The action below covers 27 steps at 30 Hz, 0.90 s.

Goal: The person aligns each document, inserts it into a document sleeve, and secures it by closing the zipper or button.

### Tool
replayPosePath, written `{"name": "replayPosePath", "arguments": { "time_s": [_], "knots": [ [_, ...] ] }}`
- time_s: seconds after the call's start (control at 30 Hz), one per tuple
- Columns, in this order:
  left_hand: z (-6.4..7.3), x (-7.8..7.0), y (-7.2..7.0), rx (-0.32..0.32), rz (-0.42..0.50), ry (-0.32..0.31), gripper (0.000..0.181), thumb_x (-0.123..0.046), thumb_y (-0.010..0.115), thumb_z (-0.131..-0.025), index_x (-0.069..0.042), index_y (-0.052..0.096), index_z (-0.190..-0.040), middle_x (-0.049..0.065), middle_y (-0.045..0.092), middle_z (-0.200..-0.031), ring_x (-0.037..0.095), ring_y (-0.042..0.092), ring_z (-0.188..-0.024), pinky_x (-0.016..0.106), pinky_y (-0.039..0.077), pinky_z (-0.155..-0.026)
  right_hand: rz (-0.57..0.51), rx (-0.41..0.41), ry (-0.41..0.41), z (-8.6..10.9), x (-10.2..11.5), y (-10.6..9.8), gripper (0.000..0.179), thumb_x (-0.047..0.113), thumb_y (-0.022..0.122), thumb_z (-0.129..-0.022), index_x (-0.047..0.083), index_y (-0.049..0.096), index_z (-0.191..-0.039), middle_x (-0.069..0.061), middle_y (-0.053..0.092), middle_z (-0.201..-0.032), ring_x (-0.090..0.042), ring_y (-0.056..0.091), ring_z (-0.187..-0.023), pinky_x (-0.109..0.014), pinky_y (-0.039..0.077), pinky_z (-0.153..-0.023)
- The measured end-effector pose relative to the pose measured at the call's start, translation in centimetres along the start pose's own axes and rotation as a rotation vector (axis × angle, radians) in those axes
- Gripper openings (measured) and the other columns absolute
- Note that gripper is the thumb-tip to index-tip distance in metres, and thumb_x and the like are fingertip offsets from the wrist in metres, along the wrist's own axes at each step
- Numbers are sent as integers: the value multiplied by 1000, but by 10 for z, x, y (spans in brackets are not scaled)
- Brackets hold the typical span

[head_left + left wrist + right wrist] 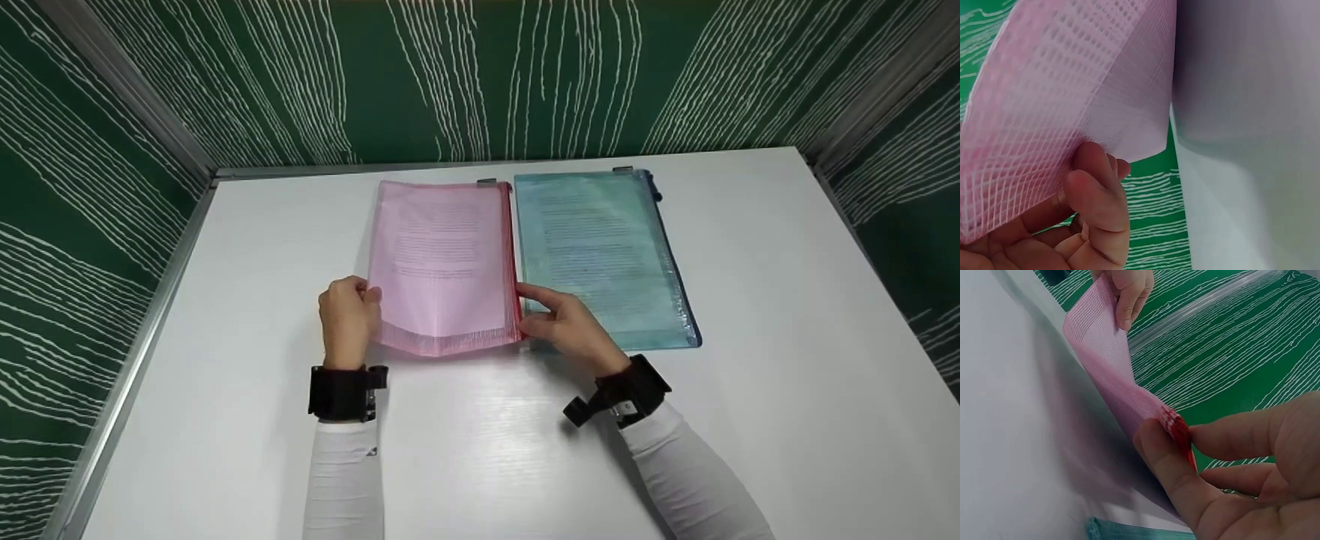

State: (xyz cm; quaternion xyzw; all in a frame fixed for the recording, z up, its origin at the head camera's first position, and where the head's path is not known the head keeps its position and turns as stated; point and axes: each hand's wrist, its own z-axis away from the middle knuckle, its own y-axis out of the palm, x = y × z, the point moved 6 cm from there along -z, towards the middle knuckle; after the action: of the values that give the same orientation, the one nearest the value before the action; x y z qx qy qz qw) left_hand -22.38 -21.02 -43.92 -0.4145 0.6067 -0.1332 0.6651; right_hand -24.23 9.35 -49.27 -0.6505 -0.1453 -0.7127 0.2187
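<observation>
A pink mesh zipper pouch (pixel 442 300) with a printed sheet inside lies left of centre, its near edge lifted off the table and bowed. My left hand (pixel 349 315) pinches its left edge between thumb and curled fingers; the left wrist view shows the grid weave above those fingers (pixel 1098 191). On the opposite side, my right hand (pixel 574 330) pinches the red zipper edge (pixel 1180 433) near the lower corner, thumb on one face and fingers on the other. Beside it, a teal mesh zipper pouch (pixel 600 255) with a dark zipper lies flat, also holding a printed sheet; my right hand covers its lower left corner.
Both pouches rest on a white table (pixel 480 465). Green walls (pixel 510 82) with white wavy lines stand behind it and at both sides, with a grey metal frame (pixel 142 375) along the left edge. Each wrist wears a black camera strap (pixel 341 394).
</observation>
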Motion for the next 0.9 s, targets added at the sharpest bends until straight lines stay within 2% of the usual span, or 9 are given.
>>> {"name": "replayPosePath", "arguments": {
  "time_s": [0.1, 0.3, 0.47, 0.67, 0.9],
  "knots": [
    [-1, 1, 1, 22, -6, -16, 22, -1, 61, -96, 14, 72, -110, 27, 72, -98, 39, 68, -90, 50, 55, -82, -7, 27, -5, 0, 0, 1, 63, -3, 59, -97, -4, 38, -156, -31, 68, -123, -15, 73, -100, -25, 56, -88],
    [-2, 4, 4, 89, -40, -72, 29, 0, 60, -97, 15, 68, -120, 31, 71, -113, 43, 69, -106, 52, 56, -90, -42, 64, 5, 0, -2, 3, 64, -5, 57, -96, -5, 36, -157, -33, 64, -130, -18, 73, -104, -29, 58, -90],
    [-2, 8, 6, 134, -64, -123, 32, -2, 60, -98, 15, 66, -124, 33, 68, -121, 45, 67, -112, 53, 56, -93, -26, 63, 37, -1, -4, 3, 65, -3, 59, -97, -5, 35, -157, -32, 62, -135, -20, 72, -107, -29, 57, -91],
    [-3, 16, 9, 203, -84, -189, 38, -10, 58, -100, 16, 62, -128, 36, 63, -128, 46, 65, -114, 55, 54, -96, 28, 68, 71, -1, -5, 4, 65, 3, 63, -97, -3, 38, -157, -27, 55, -146, -24, 71, -111, -27, 56, -91],
    [-3, 20, 11, 246, -111, -198, 46, -19, 56, -102, 16, 59, -132, 36, 61, -131, 48, 62, -119, 56, 51, -101, 108, 77, 82, 1, -7, 2, 65, 8, 65, -96, -4, 40, -155, -26, 52, -150, -23, 72, -109, -24, 54, -90]
  ]
}}
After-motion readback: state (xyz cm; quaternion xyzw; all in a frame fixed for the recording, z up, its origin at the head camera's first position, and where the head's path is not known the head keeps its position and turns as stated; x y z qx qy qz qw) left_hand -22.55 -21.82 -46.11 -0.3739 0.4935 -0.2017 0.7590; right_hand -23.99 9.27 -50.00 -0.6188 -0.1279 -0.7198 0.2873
